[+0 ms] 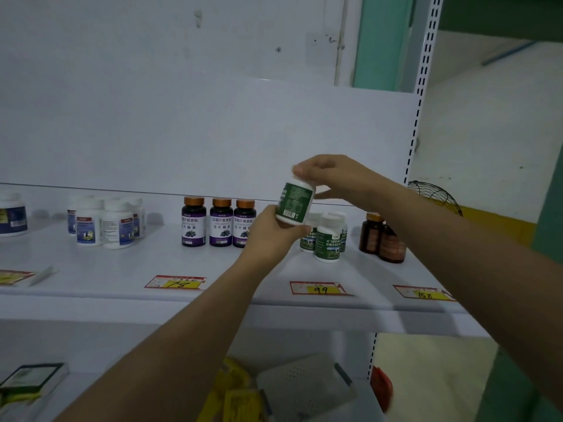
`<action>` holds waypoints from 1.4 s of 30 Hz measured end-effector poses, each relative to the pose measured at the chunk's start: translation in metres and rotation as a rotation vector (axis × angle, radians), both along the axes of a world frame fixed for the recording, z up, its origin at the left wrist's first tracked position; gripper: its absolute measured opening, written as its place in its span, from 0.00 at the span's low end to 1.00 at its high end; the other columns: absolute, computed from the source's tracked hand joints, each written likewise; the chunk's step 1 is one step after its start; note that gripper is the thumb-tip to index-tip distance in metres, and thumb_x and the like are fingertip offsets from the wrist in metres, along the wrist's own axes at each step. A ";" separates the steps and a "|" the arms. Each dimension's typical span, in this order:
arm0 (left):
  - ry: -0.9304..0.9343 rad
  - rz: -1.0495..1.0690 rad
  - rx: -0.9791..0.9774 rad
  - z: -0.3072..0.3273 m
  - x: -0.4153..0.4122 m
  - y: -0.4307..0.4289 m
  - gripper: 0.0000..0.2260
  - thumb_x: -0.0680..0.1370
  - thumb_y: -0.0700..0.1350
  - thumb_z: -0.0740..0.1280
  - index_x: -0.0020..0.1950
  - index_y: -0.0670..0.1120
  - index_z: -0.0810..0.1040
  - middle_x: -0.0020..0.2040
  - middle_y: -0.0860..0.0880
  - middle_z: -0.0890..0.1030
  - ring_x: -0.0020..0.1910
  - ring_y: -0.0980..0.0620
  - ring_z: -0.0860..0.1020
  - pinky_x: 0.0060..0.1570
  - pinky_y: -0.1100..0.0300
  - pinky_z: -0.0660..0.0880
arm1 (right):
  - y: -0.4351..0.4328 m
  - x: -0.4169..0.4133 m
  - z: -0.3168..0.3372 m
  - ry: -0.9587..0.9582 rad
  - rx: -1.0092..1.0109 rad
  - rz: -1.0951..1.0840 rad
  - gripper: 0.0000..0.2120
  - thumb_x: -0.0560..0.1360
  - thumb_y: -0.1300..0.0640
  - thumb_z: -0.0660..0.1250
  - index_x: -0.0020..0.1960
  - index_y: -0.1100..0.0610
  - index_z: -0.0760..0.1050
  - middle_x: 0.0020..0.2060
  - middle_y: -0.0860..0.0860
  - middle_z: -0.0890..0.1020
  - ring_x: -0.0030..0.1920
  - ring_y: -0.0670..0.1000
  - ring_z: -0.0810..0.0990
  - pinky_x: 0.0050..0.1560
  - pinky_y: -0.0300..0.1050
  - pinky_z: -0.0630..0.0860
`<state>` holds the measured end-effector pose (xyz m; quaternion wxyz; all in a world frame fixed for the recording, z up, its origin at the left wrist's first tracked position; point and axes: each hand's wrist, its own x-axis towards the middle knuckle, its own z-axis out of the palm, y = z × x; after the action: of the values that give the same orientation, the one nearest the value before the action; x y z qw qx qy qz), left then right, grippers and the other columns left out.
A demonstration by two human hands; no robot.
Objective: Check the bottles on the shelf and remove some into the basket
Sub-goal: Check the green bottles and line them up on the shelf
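I hold a white bottle with a green label [295, 203] tilted above the shelf [158, 263], its barcode side facing me. My left hand [272, 231] grips its base from below. My right hand [329, 175] holds its cap end from above. Behind it stand more green-label bottles [327, 240]. Left of them are three purple-label bottles with orange caps [221, 222]. A dark wire basket [435, 197] shows at the right, past the shelf upright, partly hidden by my right arm.
Further left stand white bottles with blue labels [103, 223] and a large white jar [12, 216]. Brown bottles [382, 239] stand at the right end. Price tags [320, 288] lie along the shelf's front edge. Boxes and yellow packs [237, 391] fill the lower shelf.
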<state>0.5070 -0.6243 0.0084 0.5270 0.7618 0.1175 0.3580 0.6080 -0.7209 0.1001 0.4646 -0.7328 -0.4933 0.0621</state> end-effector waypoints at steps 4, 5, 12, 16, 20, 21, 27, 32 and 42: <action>0.049 0.008 0.006 0.000 0.003 -0.008 0.18 0.72 0.47 0.73 0.59 0.45 0.71 0.50 0.51 0.77 0.41 0.61 0.74 0.34 0.69 0.67 | 0.002 0.000 -0.002 -0.048 -0.037 -0.131 0.20 0.75 0.47 0.68 0.54 0.64 0.79 0.49 0.54 0.82 0.50 0.50 0.81 0.52 0.46 0.81; 0.081 -0.008 0.000 0.002 0.003 -0.009 0.20 0.72 0.48 0.73 0.60 0.45 0.71 0.51 0.51 0.77 0.43 0.59 0.74 0.35 0.69 0.66 | 0.002 0.000 -0.001 -0.053 -0.037 -0.123 0.17 0.76 0.50 0.68 0.55 0.64 0.79 0.51 0.55 0.82 0.52 0.51 0.81 0.52 0.46 0.81; 0.119 -0.035 -0.044 0.004 0.001 -0.007 0.17 0.73 0.46 0.71 0.60 0.45 0.74 0.54 0.49 0.78 0.46 0.55 0.74 0.39 0.64 0.67 | -0.002 -0.005 -0.008 -0.001 -0.022 -0.022 0.13 0.79 0.55 0.64 0.60 0.60 0.76 0.56 0.52 0.80 0.55 0.49 0.79 0.51 0.39 0.79; 0.069 0.047 -0.058 -0.002 0.005 -0.014 0.20 0.70 0.47 0.75 0.58 0.45 0.71 0.51 0.50 0.77 0.43 0.56 0.74 0.35 0.67 0.67 | 0.004 -0.003 -0.014 -0.054 0.033 -0.188 0.19 0.74 0.44 0.68 0.53 0.60 0.79 0.49 0.51 0.81 0.51 0.49 0.80 0.52 0.46 0.80; 0.143 -0.059 -0.049 -0.002 0.002 -0.015 0.24 0.71 0.49 0.74 0.64 0.45 0.71 0.57 0.50 0.78 0.48 0.56 0.74 0.44 0.64 0.68 | -0.001 0.002 -0.015 -0.051 0.044 -0.175 0.14 0.75 0.50 0.69 0.53 0.60 0.80 0.48 0.53 0.81 0.51 0.51 0.80 0.55 0.49 0.80; 0.162 -0.083 -0.039 -0.001 0.001 -0.014 0.23 0.72 0.49 0.72 0.65 0.45 0.71 0.59 0.50 0.78 0.49 0.56 0.74 0.47 0.63 0.67 | -0.003 0.002 -0.016 -0.052 0.042 -0.169 0.13 0.76 0.51 0.68 0.54 0.60 0.79 0.49 0.54 0.81 0.52 0.52 0.80 0.56 0.50 0.79; 0.088 -0.021 -0.025 -0.001 0.001 -0.015 0.21 0.71 0.44 0.74 0.61 0.43 0.73 0.55 0.49 0.80 0.40 0.63 0.75 0.33 0.72 0.69 | -0.005 -0.002 -0.020 -0.046 0.022 -0.177 0.16 0.74 0.44 0.68 0.53 0.55 0.79 0.49 0.51 0.82 0.51 0.50 0.81 0.56 0.48 0.78; 0.144 -0.029 0.018 -0.001 0.000 -0.020 0.25 0.71 0.49 0.73 0.64 0.45 0.69 0.57 0.51 0.77 0.49 0.55 0.74 0.46 0.64 0.69 | -0.008 -0.003 -0.016 -0.118 0.043 -0.222 0.17 0.73 0.49 0.70 0.59 0.54 0.78 0.53 0.51 0.81 0.52 0.49 0.80 0.54 0.45 0.77; 0.067 0.016 0.002 0.001 0.001 -0.018 0.19 0.71 0.46 0.74 0.59 0.44 0.75 0.53 0.49 0.81 0.45 0.56 0.77 0.37 0.69 0.69 | -0.007 -0.004 -0.013 -0.051 0.053 -0.137 0.23 0.73 0.45 0.69 0.58 0.63 0.77 0.53 0.57 0.82 0.54 0.53 0.81 0.57 0.46 0.78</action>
<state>0.5082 -0.6425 0.0091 0.5192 0.7728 0.1410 0.3368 0.6043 -0.7282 0.0870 0.4741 -0.7537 -0.4552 -0.0015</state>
